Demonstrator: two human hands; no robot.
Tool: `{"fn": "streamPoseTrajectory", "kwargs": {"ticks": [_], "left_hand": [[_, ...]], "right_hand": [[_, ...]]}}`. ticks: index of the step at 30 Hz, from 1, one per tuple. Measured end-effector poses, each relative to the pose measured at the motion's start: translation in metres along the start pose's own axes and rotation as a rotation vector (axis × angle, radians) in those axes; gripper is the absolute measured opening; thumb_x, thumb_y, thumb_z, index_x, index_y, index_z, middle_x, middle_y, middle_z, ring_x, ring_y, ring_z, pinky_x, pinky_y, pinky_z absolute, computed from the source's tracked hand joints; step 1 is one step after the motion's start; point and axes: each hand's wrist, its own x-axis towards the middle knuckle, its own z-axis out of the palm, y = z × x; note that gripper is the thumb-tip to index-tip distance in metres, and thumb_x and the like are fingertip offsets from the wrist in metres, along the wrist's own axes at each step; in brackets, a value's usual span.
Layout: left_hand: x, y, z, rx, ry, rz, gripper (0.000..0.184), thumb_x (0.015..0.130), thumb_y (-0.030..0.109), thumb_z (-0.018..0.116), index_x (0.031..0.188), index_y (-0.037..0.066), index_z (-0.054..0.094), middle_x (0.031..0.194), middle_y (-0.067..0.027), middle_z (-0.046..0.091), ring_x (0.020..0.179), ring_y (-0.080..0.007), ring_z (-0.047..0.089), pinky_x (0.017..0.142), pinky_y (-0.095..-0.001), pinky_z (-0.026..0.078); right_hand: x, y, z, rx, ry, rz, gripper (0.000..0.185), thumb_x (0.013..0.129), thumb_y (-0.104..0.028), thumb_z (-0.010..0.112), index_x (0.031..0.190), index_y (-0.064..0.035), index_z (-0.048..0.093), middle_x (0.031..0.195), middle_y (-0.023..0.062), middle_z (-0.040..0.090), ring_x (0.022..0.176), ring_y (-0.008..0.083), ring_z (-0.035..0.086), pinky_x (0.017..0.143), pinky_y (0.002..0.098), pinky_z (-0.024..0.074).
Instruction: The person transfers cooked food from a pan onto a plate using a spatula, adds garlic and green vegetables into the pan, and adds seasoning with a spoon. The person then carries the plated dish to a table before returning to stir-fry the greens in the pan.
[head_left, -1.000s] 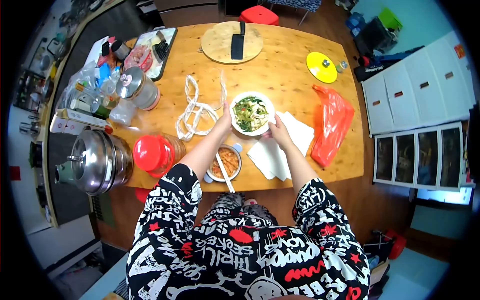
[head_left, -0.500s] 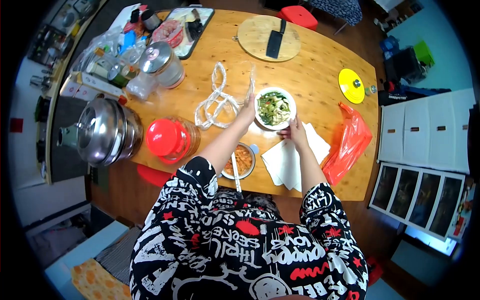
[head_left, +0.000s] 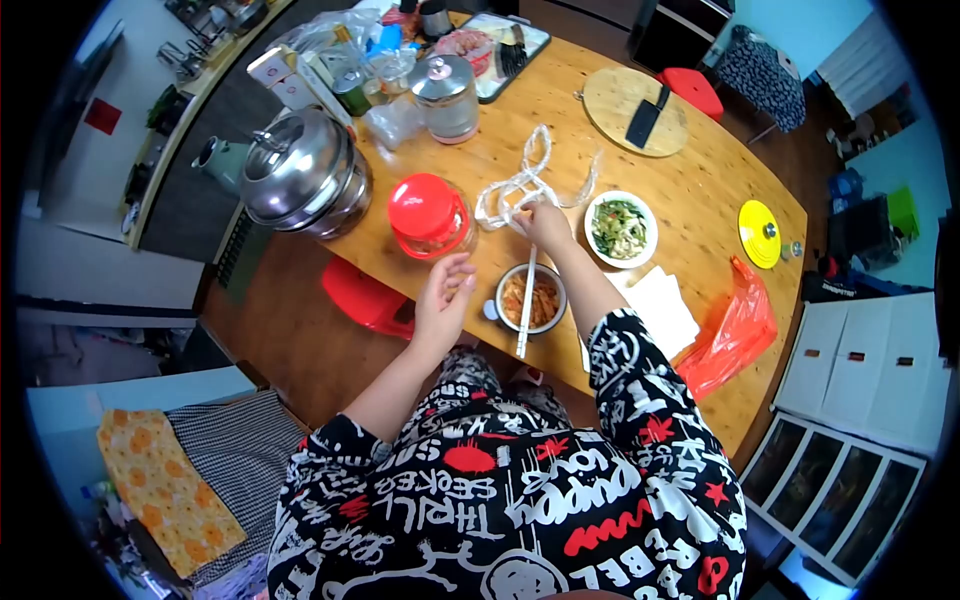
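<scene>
My right hand [head_left: 545,226] is closed at the upper end of a pair of pale chopsticks [head_left: 526,310], its fingers largely covering that end. The chopsticks cross over a bowl [head_left: 503,311] of reddish-orange food and reach past its near rim. Just beyond my fingers lies a loose bundle of white plastic cord [head_left: 535,150]. My left hand [head_left: 445,302] hovers empty by the table edge, fingers apart, close to a red-lidded jar [head_left: 424,208]. To the right of my right hand stands a white bowl [head_left: 650,245] of green vegetables.
White paper sheets [head_left: 668,310] and a red plastic bag [head_left: 745,335] lie on the right, near a yellow lid [head_left: 758,235]. A cleaver [head_left: 645,122] rests on a round board [head_left: 610,95]. A steel pot [head_left: 300,175] and a glass jar [head_left: 446,105] stand left.
Both hands have left the white bowl of vegetables, which now stands on the table. My right hand has moved to the chopsticks; my left has come back toward me. The view has shifted.
</scene>
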Motion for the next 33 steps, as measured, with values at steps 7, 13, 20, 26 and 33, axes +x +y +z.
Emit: {"fn": "streamPoseTrajectory", "kwargs": {"ticks": [7, 13, 20, 26, 33], "left_hand": [[0.006, 0.000, -0.062, -0.069, 0.055, 0.012, 0.030, 0.098, 0.002, 0.055, 0.127, 0.002, 0.051, 0.114, -0.0074, 0.060, 0.097, -0.0120, 0.060, 0.088, -0.0245, 0.049], [0.063, 0.027, -0.119, -0.112, -0.066, 0.166, 0.024, 0.098, 0.003, 0.055, 0.123, 0.001, 0.055, 0.109, -0.0057, 0.062, 0.100, -0.0116, 0.060, 0.089, -0.0246, 0.049], [0.165, 0.085, -0.134, 0.148, -0.146, 0.462, 0.070, 0.087, 0.007, 0.069, 0.146, 0.008, 0.033, 0.139, -0.0124, 0.047, 0.129, -0.0194, 0.044, 0.105, -0.0363, 0.039], [0.252, 0.084, -0.087, 0.280, -0.491, 0.579, 0.058, 0.088, 0.010, 0.068, 0.141, 0.009, 0.046, 0.116, -0.0140, 0.063, 0.106, -0.0228, 0.061, 0.094, -0.0357, 0.047], [0.270, 0.080, -0.141, 0.162, -0.247, 0.394, 0.020, 0.089, 0.016, 0.068, 0.108, 0.010, 0.068, 0.079, -0.0057, 0.066, 0.075, -0.0144, 0.064, 0.072, -0.0295, 0.051]], "right_hand": [[0.046, -0.019, 0.021, -0.195, -0.182, 0.140, 0.039, 0.083, -0.044, 0.067, 0.100, -0.0088, 0.073, 0.092, 0.0163, 0.071, 0.092, 0.0316, 0.068, 0.083, 0.0402, 0.0528], [0.082, -0.059, -0.054, 0.644, -0.168, 0.074, 0.032, 0.090, -0.027, 0.056, 0.110, -0.0045, 0.067, 0.104, 0.0070, 0.070, 0.094, 0.0146, 0.062, 0.087, 0.0293, 0.0485], [0.094, -0.193, -0.194, 0.874, -0.446, -0.082, 0.014, 0.091, -0.022, 0.056, 0.098, -0.0100, 0.056, 0.097, 0.0060, 0.070, 0.077, 0.0078, 0.052, 0.073, 0.0217, 0.0408], [0.072, -0.258, -0.211, 0.776, -0.468, -0.167, 0.012, 0.085, -0.007, 0.056, 0.097, -0.0063, 0.056, 0.089, 0.0036, 0.064, 0.084, 0.0105, 0.060, 0.076, 0.0237, 0.0460], [0.063, -0.172, -0.217, 0.411, -0.107, 0.017, 0.009, 0.090, -0.013, 0.059, 0.092, -0.0047, 0.062, 0.085, 0.0000, 0.063, 0.083, 0.0112, 0.060, 0.079, 0.0253, 0.0483]]}}
